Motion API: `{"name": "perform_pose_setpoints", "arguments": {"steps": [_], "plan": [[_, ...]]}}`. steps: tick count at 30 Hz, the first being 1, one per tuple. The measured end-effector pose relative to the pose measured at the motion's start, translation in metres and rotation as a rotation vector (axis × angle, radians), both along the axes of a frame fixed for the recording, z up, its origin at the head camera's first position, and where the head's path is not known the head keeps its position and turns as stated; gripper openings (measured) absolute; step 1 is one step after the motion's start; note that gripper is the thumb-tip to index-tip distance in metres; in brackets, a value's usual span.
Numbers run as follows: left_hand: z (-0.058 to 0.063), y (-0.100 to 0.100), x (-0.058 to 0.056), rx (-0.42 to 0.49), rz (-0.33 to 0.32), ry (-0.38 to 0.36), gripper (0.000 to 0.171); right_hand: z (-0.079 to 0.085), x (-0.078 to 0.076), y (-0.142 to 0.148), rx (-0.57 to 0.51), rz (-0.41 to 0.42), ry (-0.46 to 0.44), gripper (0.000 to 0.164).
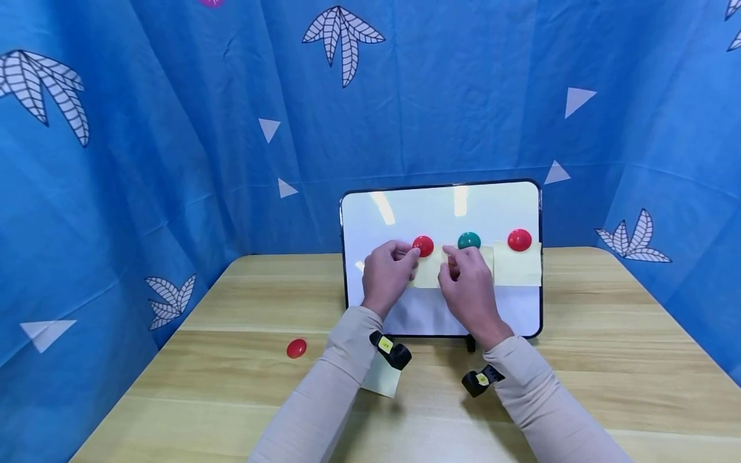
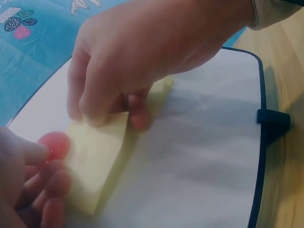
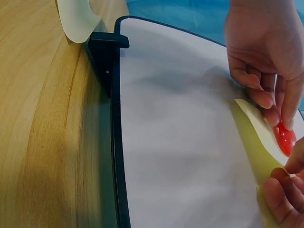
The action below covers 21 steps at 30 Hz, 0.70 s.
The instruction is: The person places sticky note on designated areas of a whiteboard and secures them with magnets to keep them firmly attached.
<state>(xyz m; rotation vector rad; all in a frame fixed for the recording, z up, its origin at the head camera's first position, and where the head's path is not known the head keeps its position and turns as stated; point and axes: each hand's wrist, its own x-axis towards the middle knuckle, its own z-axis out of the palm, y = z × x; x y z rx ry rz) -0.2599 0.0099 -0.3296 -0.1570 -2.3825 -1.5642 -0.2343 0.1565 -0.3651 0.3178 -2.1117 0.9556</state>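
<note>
Blue patterned fabric curtain (image 1: 463, 128) behind light wooden table (image 1: 613, 360). Black-framed rectangular whiteboard (image 1: 417, 315) stands tilted on it. Left hand (image 1: 386, 273) and right hand (image 1: 471, 289) both at the board. Left square pale-yellow paper note (image 1: 429, 273) is against the board's face, lower edge lifted; right fingers pinch its right edge. Left thumb and fingers pinch round glossy red magnet (image 1: 423, 246) at its upper left. Green round magnet (image 1: 469, 240) sits just right, partly behind right hand. Another red disc (image 1: 296, 348) lies on the table, left of the board.
</note>
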Motion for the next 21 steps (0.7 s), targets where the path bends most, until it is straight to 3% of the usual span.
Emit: {"name": "perform_pose_setpoints", "arguments": {"steps": [21], "plan": [[0.0016,-0.0047,0.0004,0.136,-0.036,-0.086,0.018,-0.0004,0.0015,0.0004,-0.012,-0.041,-0.017,0.03]]}}
